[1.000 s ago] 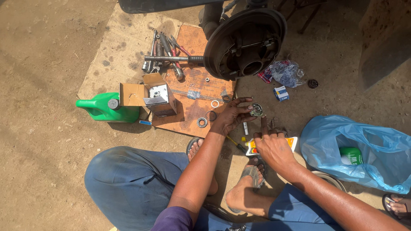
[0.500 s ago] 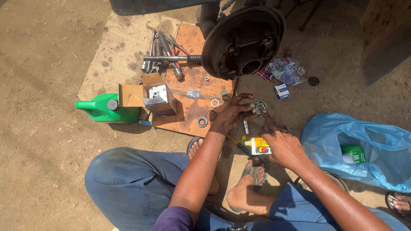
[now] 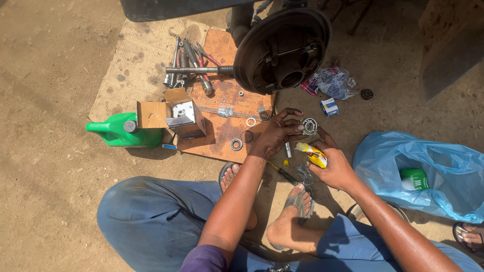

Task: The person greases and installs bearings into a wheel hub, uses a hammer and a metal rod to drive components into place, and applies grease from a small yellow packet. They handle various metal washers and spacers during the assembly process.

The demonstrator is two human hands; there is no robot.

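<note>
The bearing [image 3: 309,125] is shiny bare metal; the tube [image 3: 312,154] is glossy yellow plastic. The brake drum plate [image 3: 282,50] looks dull, greasy metal. The cardboard sheet [image 3: 136,60] is matt and stained, the bag [image 3: 428,171] thin glossy blue plastic, the jug [image 3: 121,132] smooth green plastic.

Dirt ground [image 3: 55,65] carries cardboard [image 3: 133,65], green jug [image 3: 121,132], blue bag [image 3: 433,171].

One head-worn view is being used, aimed steeply down from close above the lap; the brake drum [image 3: 282,50] is being framed at twelve o'clock, the knees at six.
</note>
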